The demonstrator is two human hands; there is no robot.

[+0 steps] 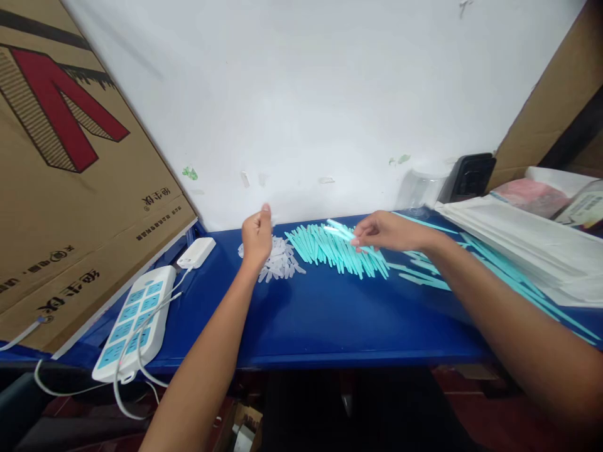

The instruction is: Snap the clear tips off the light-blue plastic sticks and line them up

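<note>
My left hand (257, 237) is closed with the thumb up, above the left edge of a pile of small translucent plastic caps (281, 260). Whatever its fingers hold, if anything, is hidden. Between the thumb and fingers of my right hand (384, 231) are slim teal plastic sticks (340, 231), apparently two, pointing left. They hover over a heap of similar teal sticks (325, 250) lying side by side on the blue table (320, 320). The heap of sticks lies just right of the caps. More teal pieces (424, 270) are spread under my right forearm.
A white power strip (136, 320) with cables and a white adapter (196, 252) lie at the left, by a large cardboard box (85, 207). At the right are white packaging sheets (509, 235), a clear container (421, 188) and a black object (472, 179). A white wall (320, 113) stands behind.
</note>
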